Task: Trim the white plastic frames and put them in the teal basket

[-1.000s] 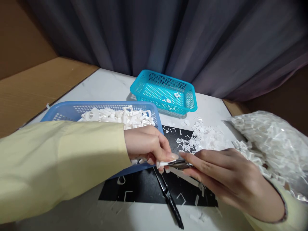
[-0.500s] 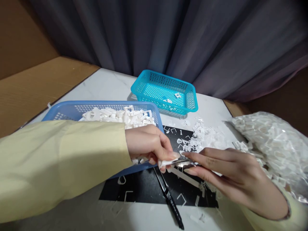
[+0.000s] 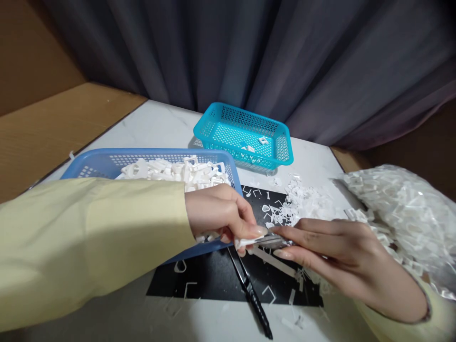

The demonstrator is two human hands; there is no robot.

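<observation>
My left hand [image 3: 233,216] is closed, pinching a small white plastic piece [image 3: 246,242] between thumb and fingers over the black mat. Close beside it, my right hand [image 3: 342,251] grips a shiny slim metal tool [image 3: 274,241] that looks like tweezers. Its tip meets the white piece near my left thumb. Fingers hide much of the piece and part of the tool. Beneath my hands, a black-handled tool [image 3: 252,297] lies across the mat [image 3: 210,278] with its handle toward me.
A blue basket [image 3: 235,173] heaped with white plastic parts stands under my left forearm. Farther back, a turquoise basket [image 3: 245,116] holds a few parts. White scraps [image 3: 309,202] pile up beyond my right hand. A clear bag [image 3: 409,213] of parts sits at the right.
The metal tool has turned slightly in my right fingers against the white piece. Both hands stay in nearly the same place.
</observation>
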